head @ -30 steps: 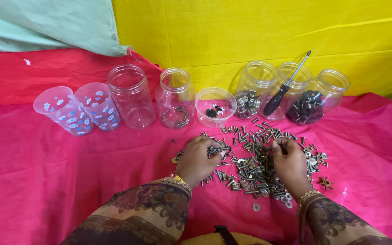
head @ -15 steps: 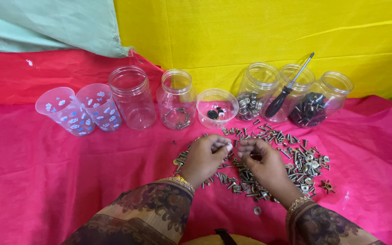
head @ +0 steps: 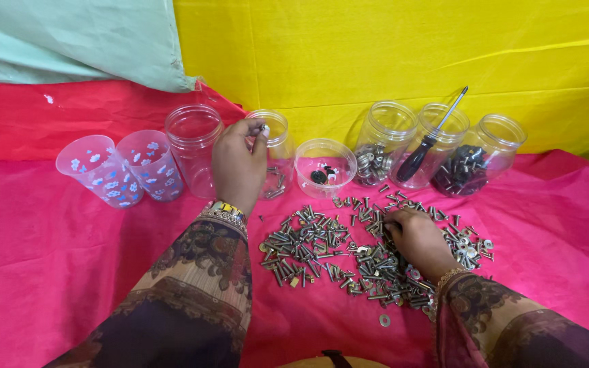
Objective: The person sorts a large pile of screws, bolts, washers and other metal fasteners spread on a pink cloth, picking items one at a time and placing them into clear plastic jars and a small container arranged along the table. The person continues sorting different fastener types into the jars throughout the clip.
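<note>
From the head view, the left hand [head: 238, 165] is raised at upper centre, fingertips pinching a small pale piece [head: 265, 128] right at the mouth of a clear jar [head: 275, 153]. Lower right of centre, the right hand [head: 418, 240] rests on the screw pile [head: 349, 249], fingers curled; whether it grips anything I cannot tell
</note>
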